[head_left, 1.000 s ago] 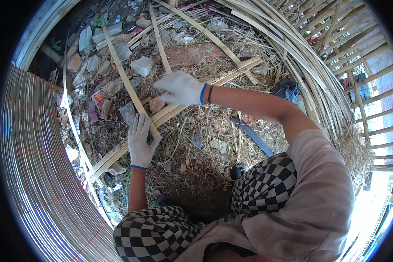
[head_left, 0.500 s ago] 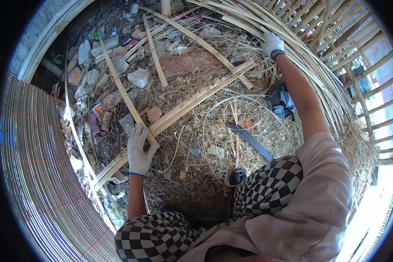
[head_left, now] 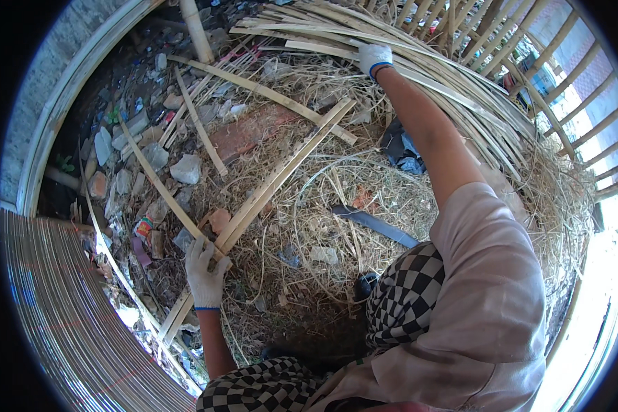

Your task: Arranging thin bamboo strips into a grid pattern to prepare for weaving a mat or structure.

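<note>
My left hand (head_left: pixel 204 278), in a white knitted glove with a blue cuff, is closed over the near end of a thin bamboo strip (head_left: pixel 159 178). That end lies across a thicker split bamboo piece (head_left: pixel 281 180), which runs from the lower left up to the right. My right hand (head_left: pixel 375 58), gloved the same way, reaches far forward to a long pile of bamboo strips (head_left: pixel 453 89). Its fingers are curled on a pale strip (head_left: pixel 323 49) at the pile's near edge; the fingertips are partly hidden.
Another bamboo strip (head_left: pixel 261 89) passes under the split piece's far end. Stones (head_left: pixel 185 169), a reddish slab (head_left: pixel 254 136) and straw shavings cover the ground. A dark flat strip (head_left: pixel 374 225) lies near my knee. A slatted bamboo screen (head_left: pixel 55 295) stands left, a bamboo fence (head_left: pixel 563 86) right.
My right hand has moved forward and left along the bamboo pile and its fingers have curled. My left hand stays at the strip's end. The whole view has shifted.
</note>
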Available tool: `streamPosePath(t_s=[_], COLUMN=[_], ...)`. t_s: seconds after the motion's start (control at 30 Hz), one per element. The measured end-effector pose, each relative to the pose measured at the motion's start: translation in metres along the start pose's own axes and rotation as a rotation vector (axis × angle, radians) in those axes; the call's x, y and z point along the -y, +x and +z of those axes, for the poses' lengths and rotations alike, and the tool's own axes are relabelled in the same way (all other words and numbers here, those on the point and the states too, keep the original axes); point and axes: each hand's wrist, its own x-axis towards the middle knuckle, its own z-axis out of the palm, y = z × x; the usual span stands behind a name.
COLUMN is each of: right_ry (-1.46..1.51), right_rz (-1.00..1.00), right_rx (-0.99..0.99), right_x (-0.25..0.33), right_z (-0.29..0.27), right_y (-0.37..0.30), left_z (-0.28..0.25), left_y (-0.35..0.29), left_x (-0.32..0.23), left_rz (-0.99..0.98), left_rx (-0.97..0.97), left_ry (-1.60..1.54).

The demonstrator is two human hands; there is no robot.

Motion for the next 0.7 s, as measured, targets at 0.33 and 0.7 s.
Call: streamPosePath(t_s=[0.33,0.7], right_ry=[0.036,0.218], right_rz=[-0.044,-0.069], right_rx=[-0.275,-0.225], right_x=[-0.015,-0.023], right_z=[-0.001,0.002], right_y=[-0.009,0.006], left_z=[-0.001,-0.003], left_y=[-0.002,-0.001], left_x=[0.005,0.001], left_rz=[-0.025,-0.062], left_rx=[0.006,-0.007], left_ry=[-0.011,-0.012])
